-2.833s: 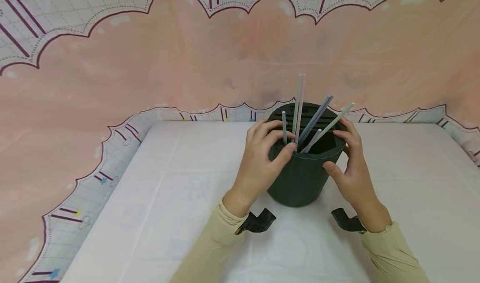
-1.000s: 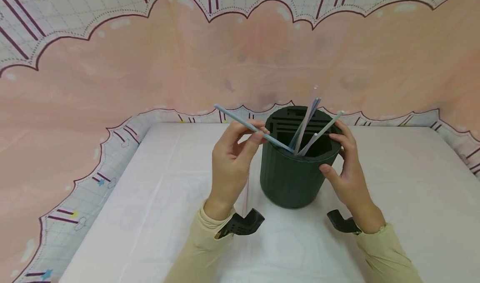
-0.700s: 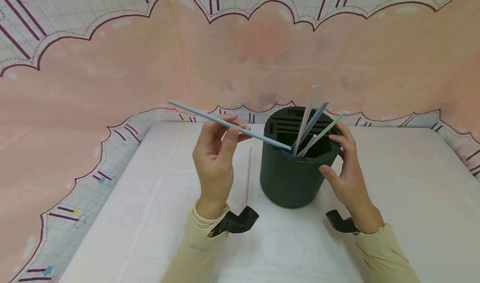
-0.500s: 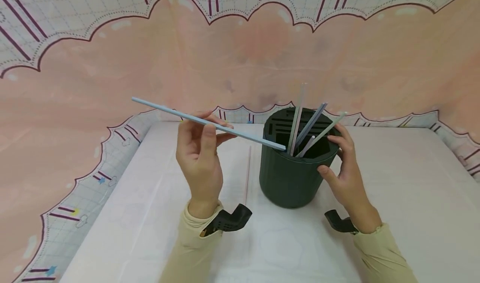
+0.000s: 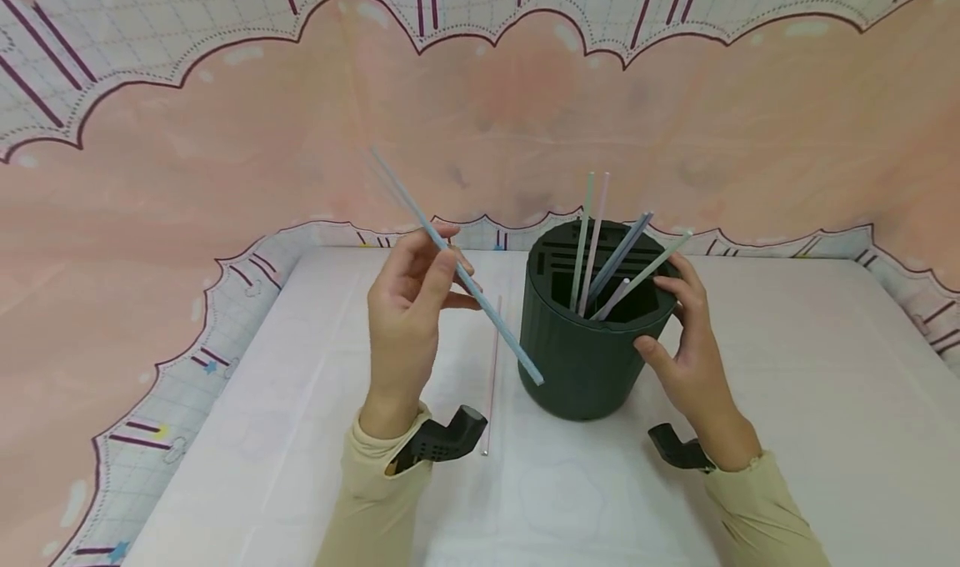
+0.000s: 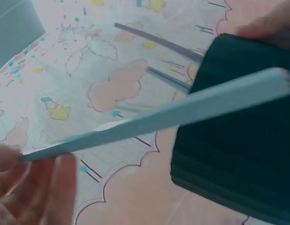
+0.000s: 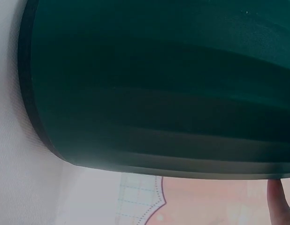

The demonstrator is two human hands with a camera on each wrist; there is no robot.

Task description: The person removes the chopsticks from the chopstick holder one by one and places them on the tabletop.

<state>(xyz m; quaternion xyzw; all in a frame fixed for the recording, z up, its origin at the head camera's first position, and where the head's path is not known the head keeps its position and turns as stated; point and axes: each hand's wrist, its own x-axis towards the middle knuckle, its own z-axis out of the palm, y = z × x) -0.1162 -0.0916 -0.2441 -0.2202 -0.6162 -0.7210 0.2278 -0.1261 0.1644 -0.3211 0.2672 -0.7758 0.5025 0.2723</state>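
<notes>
My left hand (image 5: 405, 317) pinches a light-blue straw (image 5: 495, 317) between thumb and fingers. The straw slants down to the right, and its lower end overlaps the front of a dark green round container (image 5: 573, 367) in the head view. From the left wrist, the straw (image 6: 173, 112) crosses in front of the container (image 6: 229, 159). On the container's right side, my right hand (image 5: 690, 350) grips it at the rim, thumb in front and fingers behind. Several straws lean in the opening, among them a green straw (image 5: 582, 242), a pink straw (image 5: 594, 246) and a blue straw (image 5: 618, 254).
A thin pink straw (image 5: 492, 383) lies on the white table (image 5: 300, 434) left of the container. The container's raised back part has slots (image 5: 585, 246). Behind the table hangs a patterned peach cloth (image 5: 262, 158).
My left hand has drawn the blue straw out of the container leftward, then tipped its lower end down in front. The pink straw on the table has come into sight. My right hand stays on the container.
</notes>
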